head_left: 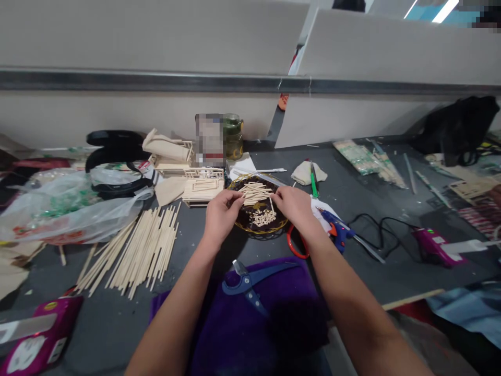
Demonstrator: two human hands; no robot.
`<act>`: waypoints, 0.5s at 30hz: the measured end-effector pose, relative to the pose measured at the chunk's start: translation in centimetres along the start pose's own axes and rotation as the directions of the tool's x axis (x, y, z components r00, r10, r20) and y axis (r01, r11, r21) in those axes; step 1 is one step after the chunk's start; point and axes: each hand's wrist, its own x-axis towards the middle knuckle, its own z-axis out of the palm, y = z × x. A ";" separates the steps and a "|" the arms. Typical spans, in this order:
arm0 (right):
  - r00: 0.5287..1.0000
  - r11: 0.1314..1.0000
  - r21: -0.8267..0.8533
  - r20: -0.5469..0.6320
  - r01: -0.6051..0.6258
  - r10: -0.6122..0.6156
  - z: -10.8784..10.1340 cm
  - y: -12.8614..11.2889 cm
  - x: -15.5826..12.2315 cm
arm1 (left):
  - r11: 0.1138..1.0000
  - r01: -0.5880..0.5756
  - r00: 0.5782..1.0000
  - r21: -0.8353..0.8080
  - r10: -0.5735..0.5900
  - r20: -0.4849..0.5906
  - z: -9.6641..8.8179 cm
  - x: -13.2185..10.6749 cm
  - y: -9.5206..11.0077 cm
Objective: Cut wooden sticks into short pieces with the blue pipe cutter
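A dark round basket with a yellow woven rim [260, 230] stands before me. Inside it are a pile of short wooden sticks [256, 192] and a heap of tiny cut wood pieces [263, 217]. My left hand [222, 215] is at the basket's left rim, thumb and fingers pinched beside the stick pile; what they hold, if anything, I cannot make out. Over the right side, my right hand [294, 208] is closed, with a short wooden stick [271, 203] at its fingertips. Nearer me, a blue cutter [246, 282] rests on purple cloth [242, 334].
Long wooden sticks [143, 250] lie spread at left, near a plastic bag [70, 203]. Behind are small wooden furniture models [203, 190] and a green jar [234, 137]. At right are red-handled scissors [291, 245], a blue glue gun [340, 232] and a black cable [381, 230].
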 end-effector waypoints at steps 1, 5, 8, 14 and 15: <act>0.999 0.997 -0.071 0.043 0.013 -0.010 0.2 -0.3 0.2 | 0.999 -0.021 1.000 0.027 0.021 -0.023 -0.1 0.2 -0.2; 0.991 0.991 -0.124 0.129 0.047 -0.031 1.2 -1.6 0.7 | 1.000 0.010 1.000 -0.024 -0.010 -0.018 -0.1 0.8 -1.0; 0.988 0.992 -0.119 0.154 0.028 -0.009 1.6 -1.7 0.9 | 0.992 0.072 0.997 -0.106 -0.070 0.023 -0.1 0.9 -2.0; 0.990 0.999 -0.035 0.138 -0.017 0.021 0.7 -1.1 1.4 | 0.997 0.054 0.999 -0.048 -0.054 -0.003 -0.8 1.4 -2.9; 0.991 1.000 -0.010 0.130 -0.017 0.018 0.5 -1.2 1.7 | 0.999 0.045 0.999 -0.026 -0.045 -0.005 -0.9 1.5 -2.8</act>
